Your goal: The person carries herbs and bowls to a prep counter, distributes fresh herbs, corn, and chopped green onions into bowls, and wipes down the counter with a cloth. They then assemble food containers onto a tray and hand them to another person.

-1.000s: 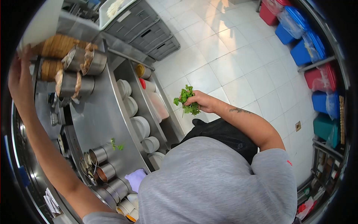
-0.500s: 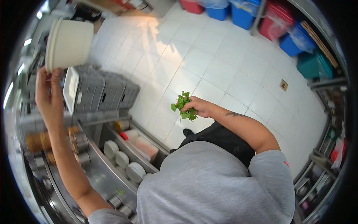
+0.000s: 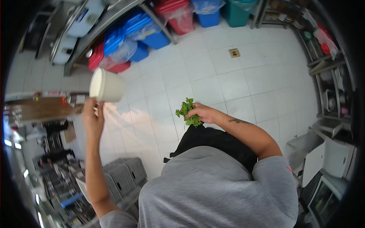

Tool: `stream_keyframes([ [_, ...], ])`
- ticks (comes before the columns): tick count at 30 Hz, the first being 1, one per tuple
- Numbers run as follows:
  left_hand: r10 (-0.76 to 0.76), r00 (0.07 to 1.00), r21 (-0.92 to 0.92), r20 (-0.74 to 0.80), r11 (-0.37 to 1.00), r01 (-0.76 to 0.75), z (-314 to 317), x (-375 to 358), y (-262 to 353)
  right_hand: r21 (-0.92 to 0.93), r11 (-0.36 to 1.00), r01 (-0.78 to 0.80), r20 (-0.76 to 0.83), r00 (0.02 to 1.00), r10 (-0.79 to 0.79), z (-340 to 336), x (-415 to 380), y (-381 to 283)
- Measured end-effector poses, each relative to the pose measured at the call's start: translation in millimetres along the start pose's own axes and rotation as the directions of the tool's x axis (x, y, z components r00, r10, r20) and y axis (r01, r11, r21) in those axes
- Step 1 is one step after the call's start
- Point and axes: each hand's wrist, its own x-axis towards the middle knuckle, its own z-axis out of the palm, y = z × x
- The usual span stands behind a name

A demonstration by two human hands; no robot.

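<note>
White round tub point(image 3: 107, 90) tilted on its side, raised high; leafy green herb bunch point(image 3: 187, 112) clutched at waist height.

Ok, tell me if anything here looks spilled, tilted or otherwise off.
Nothing is spilled. The white tub is tipped on its side, held up at its rim by the left hand; whether anything is inside cannot be seen. The right hand grips a bunch of green herbs over the tiled floor.

— Where are we looking from?
— One head-worn view, straight down over the grey shirt point(image 3: 216, 190) — left hand point(image 3: 93, 116) raised at the left, right hand point(image 3: 203, 113) near centre, tiled floor point(image 3: 243, 79) beyond.
</note>
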Motion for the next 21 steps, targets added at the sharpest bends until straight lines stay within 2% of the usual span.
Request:
stream_keyframes([
  [4, 0.102, 0.987, -0.054, 0.127, 0.994, -0.095, 75, 24, -10, 0.086, 0.984, 0.158, -0.116, 0.982, -0.148, -37, -18, -37],
  [8, 0.059, 0.968, -0.134, 0.245, 0.991, -0.026, 142, 42, -38, 0.119, 0.958, 0.261, -0.261, 0.939, -0.223, -67, -25, -76],
  [11, 0.143, 0.959, -0.183, 0.243, 0.978, -0.099, 180, 81, -39, 0.151, 0.925, 0.35, -0.338, 0.897, -0.284, -98, -34, -111],
  [13, 0.258, 0.941, -0.205, 0.22, 0.955, -0.214, 200, 123, -36, 0.145, 0.911, 0.386, -0.389, 0.869, -0.307, -116, -31, -122],
  [14, 0.31, 0.928, -0.214, 0.204, 0.94, -0.267, 210, 147, -30, 0.139, 0.902, 0.408, -0.41, 0.853, -0.323, -126, -33, -130],
  [18, 0.325, 0.931, -0.243, 0.167, 0.929, -0.28, 251, 267, 30, 0.122, 0.872, 0.475, -0.481, 0.797, -0.366, -158, -56, -176],
  [21, 0.444, 0.891, -0.34, 0.092, 0.856, -0.391, 283, 338, 86, 0.112, 0.843, 0.526, -0.532, 0.749, -0.396, -179, -62, -193],
])
